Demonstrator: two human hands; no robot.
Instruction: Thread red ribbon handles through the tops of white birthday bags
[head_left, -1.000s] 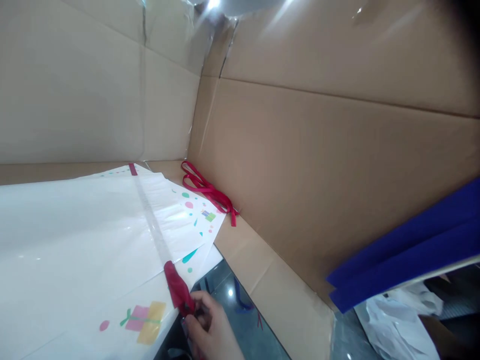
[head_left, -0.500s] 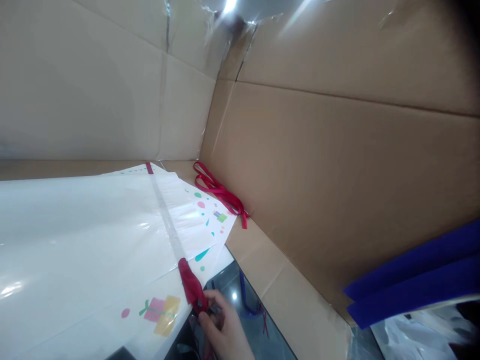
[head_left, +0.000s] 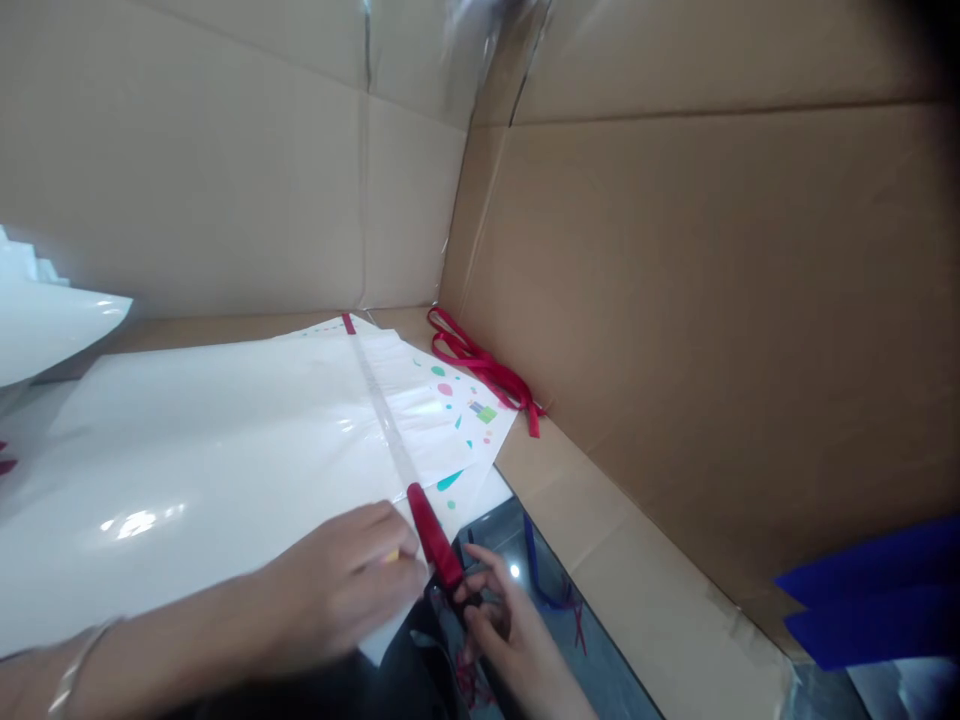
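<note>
A red ribbon runs off the near edge of a glossy white sheet, in line with a clear strip of tape. My right hand pinches the ribbon's lower end with curled fingers. Just left of the ribbon is my left hand, slightly blurred, its fingers curled in; whether anything lies between them is hidden. Under the white sheet a printed sheet with coloured dots and gift pictures sticks out on the right.
A looped bundle of red ribbon lies by the cardboard wall. Blue strips hang at the lower right. Curled white sheets rise at the left edge. A glossy dark surface shows at the front.
My left hand has come in from the lower left to beside the ribbon. The ribbon looks narrower and straighter, still at my right hand. The view has shifted, and curled white sheets now show at left.
</note>
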